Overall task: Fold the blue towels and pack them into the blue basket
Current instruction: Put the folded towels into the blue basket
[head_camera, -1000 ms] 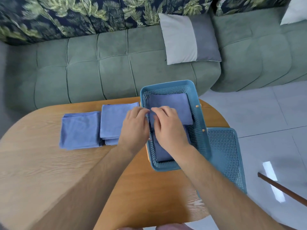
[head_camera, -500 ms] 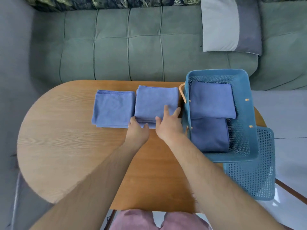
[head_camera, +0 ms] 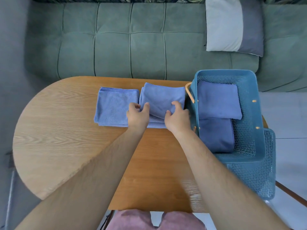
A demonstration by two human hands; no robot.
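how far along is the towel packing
Done: the far towel and near towel lie folded in the blue basket. In hand: the left hand and right hand grip the top towel of the middle pile. Left: that pile and the left pile on the table.

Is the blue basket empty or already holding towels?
Holding towels: a folded far towel and near towel lie inside the blue basket.
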